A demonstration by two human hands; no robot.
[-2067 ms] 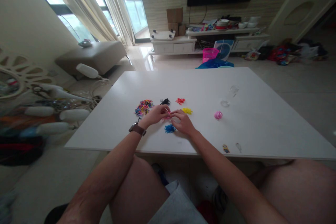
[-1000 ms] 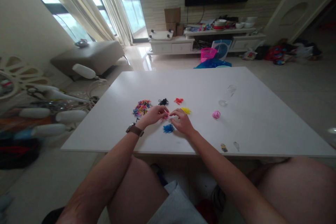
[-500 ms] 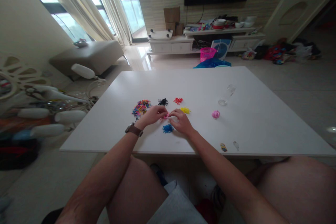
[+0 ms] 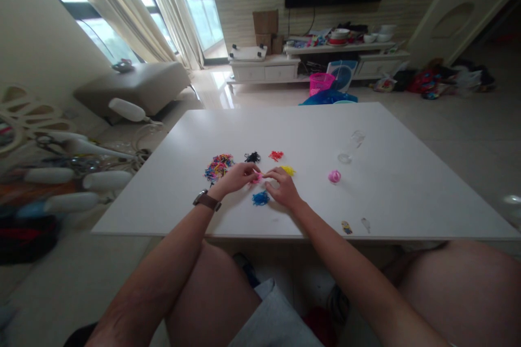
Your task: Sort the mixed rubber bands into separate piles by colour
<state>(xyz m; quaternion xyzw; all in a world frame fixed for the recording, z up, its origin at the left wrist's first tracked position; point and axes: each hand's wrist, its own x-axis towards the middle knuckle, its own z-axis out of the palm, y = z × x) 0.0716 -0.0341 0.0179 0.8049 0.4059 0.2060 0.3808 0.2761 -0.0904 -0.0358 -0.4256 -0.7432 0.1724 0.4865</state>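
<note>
My left hand and my right hand meet over the white table, fingertips pinched together on a small pink rubber band. A watch sits on my left wrist. Small piles of bands lie around the hands: a mixed-colour heap to the left, black, red and yellow ones just beyond, and a blue pile right below the fingers.
A pink round object and a clear plastic tube lie to the right. Two small items rest near the front edge. A sofa, clutter and a TV cabinet surround the table.
Both hands stay pinched together at the same spot; only the fingers shift slightly on the pink band. The view has drifted a little.
</note>
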